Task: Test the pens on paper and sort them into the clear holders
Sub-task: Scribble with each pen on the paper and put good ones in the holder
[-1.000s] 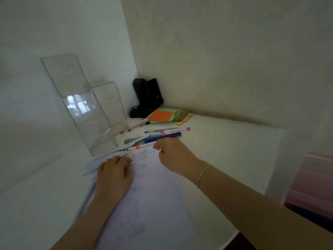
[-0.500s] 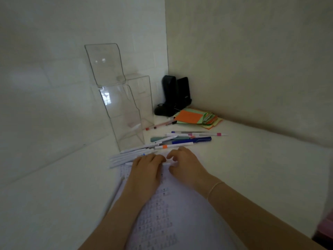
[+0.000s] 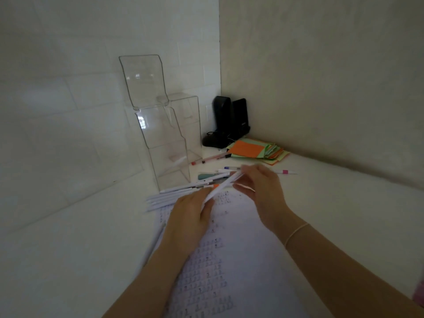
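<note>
Centrally, both hands lifted above the paper, sharing one pen.
Left hand (image 3: 190, 216): grip curled round the lower end of the white pen (image 3: 221, 187).
Right hand (image 3: 261, 191): fingers pinching the pen's upper end.
Paper (image 3: 231, 260): printed sheet on the worktop (image 3: 332, 214) (rows of small characters, too blurred to read).
Loose pens (image 3: 174, 196): clustered beside the sheet's far edge, near the holders.
Clear holders (image 3: 160, 134): upright against the tiled wall; whether one pen lies inside cannot be told.
Labels: none legible.
</note>
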Demonstrator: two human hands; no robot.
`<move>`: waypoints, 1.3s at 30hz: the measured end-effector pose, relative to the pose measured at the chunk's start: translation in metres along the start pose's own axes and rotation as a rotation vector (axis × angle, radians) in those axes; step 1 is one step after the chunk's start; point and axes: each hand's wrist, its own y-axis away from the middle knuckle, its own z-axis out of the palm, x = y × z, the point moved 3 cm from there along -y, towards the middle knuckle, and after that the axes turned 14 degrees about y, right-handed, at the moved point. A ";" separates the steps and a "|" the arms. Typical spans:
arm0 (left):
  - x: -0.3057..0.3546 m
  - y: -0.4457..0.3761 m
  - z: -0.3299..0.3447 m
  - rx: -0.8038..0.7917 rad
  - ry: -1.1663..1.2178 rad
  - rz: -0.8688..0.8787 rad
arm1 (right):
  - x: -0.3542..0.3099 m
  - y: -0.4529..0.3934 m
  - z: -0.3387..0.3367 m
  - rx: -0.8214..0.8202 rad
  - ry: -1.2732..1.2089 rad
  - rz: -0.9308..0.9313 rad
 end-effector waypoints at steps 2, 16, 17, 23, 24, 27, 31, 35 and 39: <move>0.004 0.000 0.002 -0.047 0.031 -0.011 | -0.005 0.000 0.003 0.043 -0.331 0.126; -0.016 0.004 0.010 -0.106 -0.047 -0.022 | 0.002 -0.018 0.009 -0.004 -0.607 0.385; -0.017 0.005 0.011 -0.108 -0.046 -0.018 | 0.002 -0.017 0.009 -0.014 -0.623 0.374; -0.024 0.009 0.016 -0.174 -0.113 -0.120 | -0.012 -0.018 0.004 0.100 -0.219 0.203; -0.025 0.009 0.017 -0.180 -0.123 -0.124 | -0.015 -0.017 0.002 0.131 -0.027 0.159; -0.025 0.009 0.018 -0.182 -0.158 -0.120 | -0.019 -0.014 -0.003 0.066 0.310 0.117; -0.026 0.008 0.019 -0.192 -0.177 -0.130 | -0.005 -0.004 0.001 -0.269 0.040 0.267; -0.025 0.009 0.019 -0.187 -0.177 -0.132 | 0.016 -0.004 0.004 -0.088 0.365 0.012; -0.026 0.009 0.019 -0.193 -0.188 -0.137 | 0.032 0.000 0.015 -0.062 0.216 0.048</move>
